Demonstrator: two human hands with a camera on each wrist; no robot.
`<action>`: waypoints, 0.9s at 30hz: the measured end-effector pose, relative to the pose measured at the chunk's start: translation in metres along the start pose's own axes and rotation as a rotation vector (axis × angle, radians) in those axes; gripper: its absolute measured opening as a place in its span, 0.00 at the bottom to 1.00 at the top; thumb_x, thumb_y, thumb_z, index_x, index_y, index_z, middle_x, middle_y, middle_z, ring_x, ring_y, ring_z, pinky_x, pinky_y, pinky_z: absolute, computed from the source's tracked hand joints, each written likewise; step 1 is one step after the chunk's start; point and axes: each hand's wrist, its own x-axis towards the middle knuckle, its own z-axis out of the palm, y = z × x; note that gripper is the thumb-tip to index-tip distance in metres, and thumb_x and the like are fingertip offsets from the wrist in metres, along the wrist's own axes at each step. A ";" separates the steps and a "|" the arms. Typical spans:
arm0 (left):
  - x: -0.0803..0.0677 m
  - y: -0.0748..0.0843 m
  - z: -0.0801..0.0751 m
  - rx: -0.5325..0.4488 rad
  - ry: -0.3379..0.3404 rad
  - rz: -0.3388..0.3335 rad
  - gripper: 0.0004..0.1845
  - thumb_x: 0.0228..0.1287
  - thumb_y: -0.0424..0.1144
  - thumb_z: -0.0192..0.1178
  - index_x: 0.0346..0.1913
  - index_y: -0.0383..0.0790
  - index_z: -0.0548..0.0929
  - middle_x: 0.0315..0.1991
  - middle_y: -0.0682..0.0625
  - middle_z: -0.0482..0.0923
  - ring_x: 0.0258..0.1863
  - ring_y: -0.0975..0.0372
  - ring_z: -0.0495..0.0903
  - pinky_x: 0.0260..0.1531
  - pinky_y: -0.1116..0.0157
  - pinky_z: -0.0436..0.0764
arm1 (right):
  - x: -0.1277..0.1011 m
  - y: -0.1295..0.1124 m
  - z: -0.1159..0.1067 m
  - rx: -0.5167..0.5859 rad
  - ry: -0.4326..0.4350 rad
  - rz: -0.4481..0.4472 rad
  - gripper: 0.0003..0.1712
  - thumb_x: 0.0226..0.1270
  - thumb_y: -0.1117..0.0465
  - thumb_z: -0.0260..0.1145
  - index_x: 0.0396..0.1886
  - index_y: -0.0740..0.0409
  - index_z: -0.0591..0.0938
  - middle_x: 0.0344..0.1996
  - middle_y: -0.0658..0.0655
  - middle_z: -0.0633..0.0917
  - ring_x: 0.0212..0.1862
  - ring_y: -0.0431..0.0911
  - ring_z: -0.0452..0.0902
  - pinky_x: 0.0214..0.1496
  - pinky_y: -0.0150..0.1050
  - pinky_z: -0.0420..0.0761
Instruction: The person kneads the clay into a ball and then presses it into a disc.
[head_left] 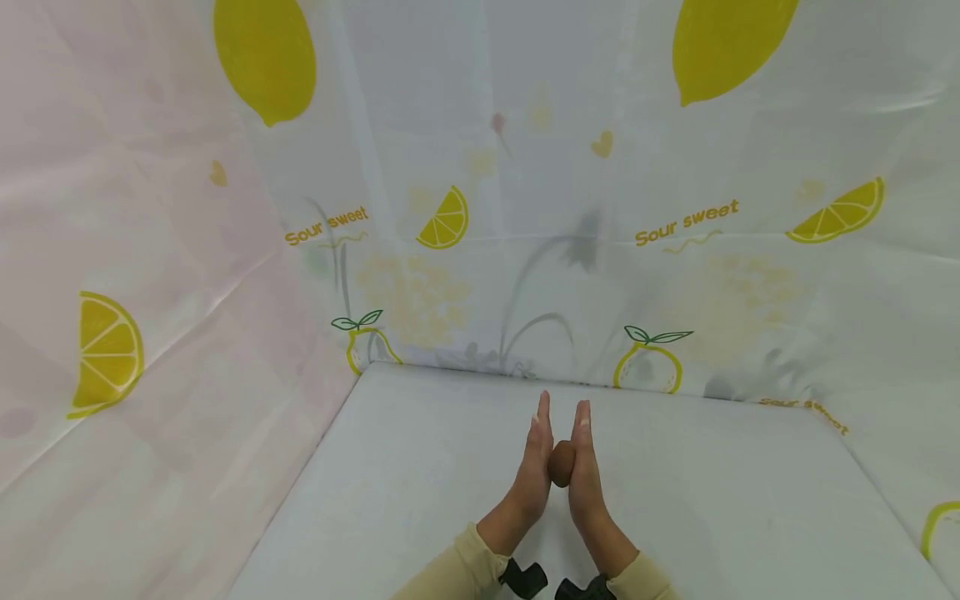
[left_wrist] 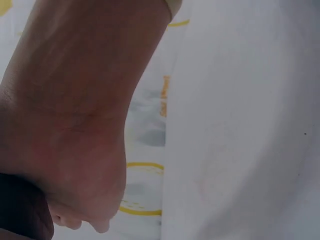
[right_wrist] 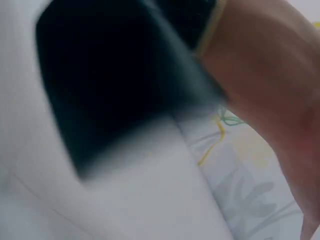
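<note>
A smooth brown lump (head_left: 561,464), rounded and slightly taller than wide, sits between the two palms in the head view. My left hand (head_left: 533,468) presses it from the left with straight fingers pointing away and up. From the other side my right hand (head_left: 587,477) faces it, its fingers straight as well. Between the fingertips there is a gap. In the left wrist view a dark rounded shape (left_wrist: 22,210) lies against the palm at the lower left. The right wrist view shows the side of a hand and wrist (right_wrist: 280,85), with the lump out of sight.
Below the hands spreads a white tabletop (head_left: 360,500). A lemon-printed sheet (head_left: 525,192) hangs behind it and along both sides. Black wrist camera mounts (head_left: 523,578) sit close together at the two beige sleeves (head_left: 457,571); one black mount (right_wrist: 110,75) fills much of the right wrist view.
</note>
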 end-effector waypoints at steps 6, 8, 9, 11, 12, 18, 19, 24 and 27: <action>0.008 -0.001 -0.002 0.041 0.269 -0.074 0.41 0.79 0.65 0.24 0.83 0.42 0.39 0.83 0.47 0.33 0.81 0.53 0.31 0.75 0.42 0.34 | -0.013 0.003 0.014 -0.039 -0.015 -0.051 0.37 0.85 0.44 0.29 0.83 0.53 0.36 0.82 0.51 0.39 0.81 0.44 0.31 0.70 0.18 0.43; 0.011 -0.001 -0.004 0.034 0.321 -0.085 0.40 0.81 0.63 0.25 0.83 0.41 0.40 0.83 0.46 0.35 0.81 0.52 0.33 0.75 0.42 0.35 | -0.017 0.002 0.017 -0.053 -0.018 -0.071 0.36 0.86 0.45 0.29 0.83 0.54 0.36 0.82 0.51 0.39 0.81 0.45 0.30 0.70 0.17 0.42; 0.012 0.000 -0.005 0.030 0.339 -0.090 0.39 0.81 0.62 0.26 0.83 0.40 0.40 0.83 0.46 0.35 0.81 0.52 0.33 0.75 0.42 0.35 | -0.019 0.002 0.019 -0.056 -0.017 -0.083 0.36 0.86 0.46 0.30 0.83 0.55 0.36 0.82 0.51 0.39 0.81 0.46 0.30 0.70 0.17 0.42; 0.013 0.000 -0.008 0.033 0.364 -0.094 0.39 0.82 0.60 0.26 0.83 0.39 0.39 0.83 0.44 0.33 0.81 0.50 0.32 0.75 0.42 0.35 | -0.022 0.000 0.023 -0.063 -0.017 -0.109 0.36 0.86 0.48 0.30 0.83 0.55 0.36 0.82 0.52 0.38 0.81 0.47 0.29 0.70 0.17 0.42; 0.014 0.000 -0.009 0.034 0.374 -0.093 0.39 0.82 0.60 0.26 0.82 0.38 0.38 0.83 0.43 0.32 0.81 0.50 0.32 0.75 0.42 0.35 | -0.024 -0.001 0.025 -0.064 -0.017 -0.125 0.35 0.86 0.48 0.30 0.83 0.55 0.36 0.82 0.52 0.37 0.81 0.47 0.28 0.70 0.18 0.41; 0.012 -0.005 -0.020 0.063 0.392 -0.121 0.40 0.82 0.61 0.25 0.82 0.38 0.38 0.83 0.42 0.32 0.81 0.50 0.31 0.75 0.42 0.36 | -0.029 -0.011 0.035 -0.083 -0.040 -0.226 0.34 0.85 0.53 0.31 0.83 0.56 0.37 0.82 0.53 0.36 0.81 0.49 0.27 0.72 0.20 0.40; 0.011 -0.006 -0.020 0.068 0.381 -0.126 0.40 0.81 0.62 0.24 0.82 0.38 0.39 0.83 0.43 0.33 0.81 0.50 0.32 0.75 0.42 0.36 | -0.028 -0.013 0.035 -0.084 -0.043 -0.238 0.34 0.85 0.53 0.32 0.83 0.57 0.37 0.82 0.55 0.36 0.81 0.50 0.27 0.72 0.20 0.40; 0.003 -0.008 -0.012 0.097 0.273 -0.117 0.41 0.80 0.64 0.22 0.83 0.41 0.39 0.83 0.45 0.34 0.81 0.51 0.32 0.75 0.41 0.35 | -0.014 -0.022 0.028 -0.056 -0.013 -0.214 0.35 0.86 0.49 0.31 0.83 0.56 0.36 0.82 0.54 0.37 0.82 0.49 0.28 0.75 0.26 0.40; 0.000 -0.011 -0.006 0.112 0.200 -0.098 0.40 0.81 0.63 0.20 0.82 0.40 0.37 0.83 0.46 0.31 0.81 0.52 0.31 0.75 0.42 0.34 | -0.002 -0.024 0.020 -0.048 0.019 -0.158 0.37 0.85 0.44 0.32 0.83 0.52 0.36 0.82 0.50 0.37 0.81 0.45 0.28 0.79 0.39 0.38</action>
